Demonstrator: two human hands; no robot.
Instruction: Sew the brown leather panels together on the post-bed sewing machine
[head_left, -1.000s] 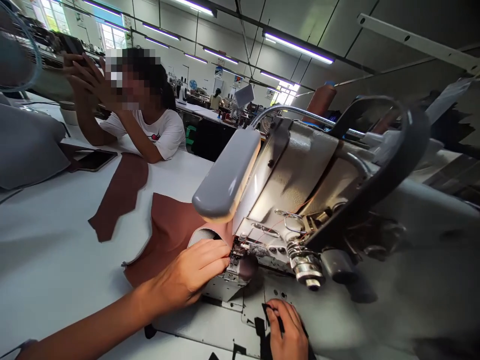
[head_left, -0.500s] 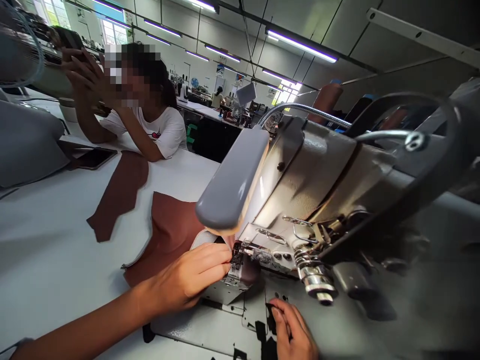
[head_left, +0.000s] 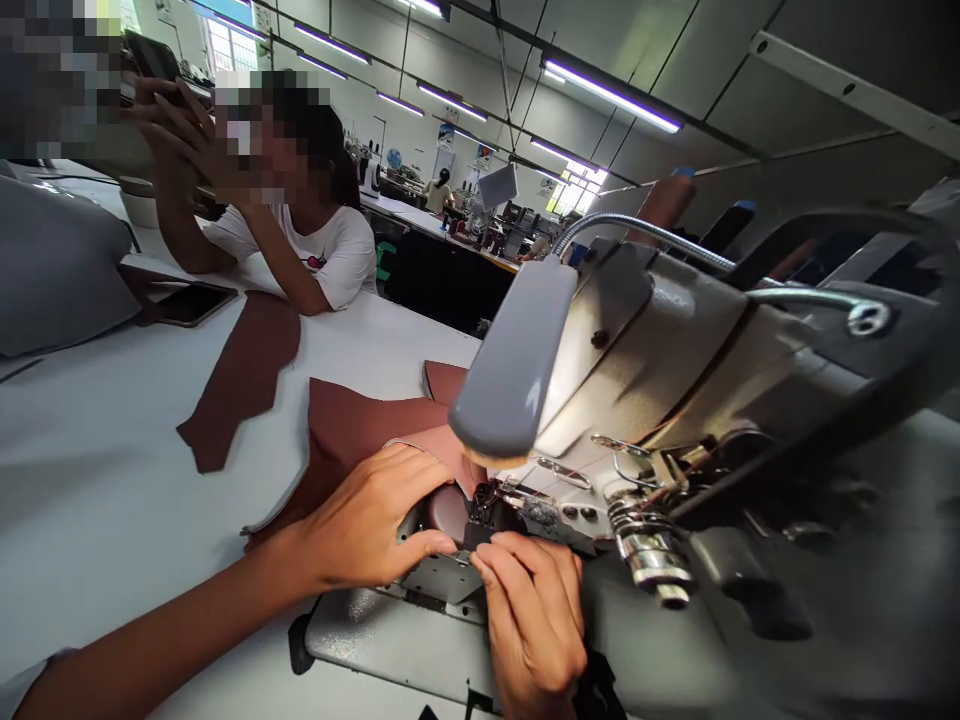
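Right hand (head_left: 532,615): nearest the camera, lying at the front of the machine bed, fingers curled, thumb and forefinger pinching together at the spot just under the needle; whether material is caught between them cannot be told

Left hand (head_left: 375,520): reaching in from the lower left, fingers bent and pressing down over the folded edge of the brown leather piece (head_left: 360,430), thumb tip lying beside the right forefinger; not closing round anything, only holding flat

Brown leather piece: lying on the white surface (head_left: 97,500) to the left of the needle, its near end curling up under the left hand and running in beneath the presser foot (head_left: 487,500)

Sewing machine (head_left: 675,350): pale grey head, filling the right half of the view, tilting across the frame; thread tension knob (head_left: 649,555) jutting out on the near side

Lamp (head_left: 517,370): grey, on a flexible metal neck, glowing down over the needle area, hanging just above both hands

Second brown leather piece (head_left: 244,375): lying flat farther back on the surface, apart from the first

Phone (head_left: 187,302): dark, lying flat beyond the second piece

Another person (head_left: 330,255): in a white shirt, sitting at the far edge of the surface, leaning on both elbows, hands raised and holding a dark object

Ceiling lights (head_left: 611,95): glowing in rows over the workshop behind
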